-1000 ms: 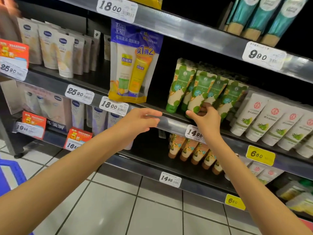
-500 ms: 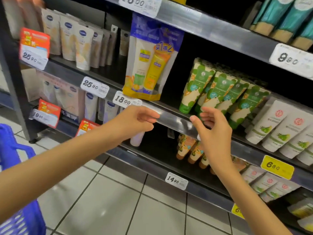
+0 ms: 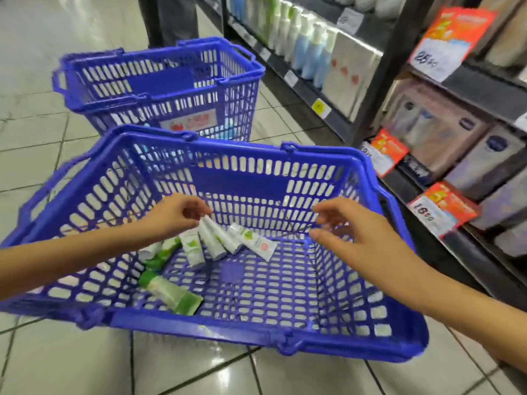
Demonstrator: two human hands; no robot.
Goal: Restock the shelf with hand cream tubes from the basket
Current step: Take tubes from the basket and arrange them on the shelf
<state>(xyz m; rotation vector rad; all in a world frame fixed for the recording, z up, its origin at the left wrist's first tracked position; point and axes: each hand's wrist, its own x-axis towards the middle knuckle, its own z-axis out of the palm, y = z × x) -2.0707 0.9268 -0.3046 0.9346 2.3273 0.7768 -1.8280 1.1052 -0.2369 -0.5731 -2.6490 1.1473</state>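
Left hand (image 3: pixel 174 216) at ten o'clock in the blue basket (image 3: pixel 242 181), pinching a white hand cream tube (image 3: pixel 212 240) by its end, right hand (image 3: pixel 350 232) at two o'clock, fingers loosely spread, holding nothing

Left hand (image 3: pixel 174 215) tight on white tube (image 3: pixel 212 242) in blue basket (image 3: pixel 242 182) — right hand (image 3: pixel 352 232) loose.

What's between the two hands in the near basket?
Head view: white tubes lying by the basket far wall, nearer the left hand than the right hand.
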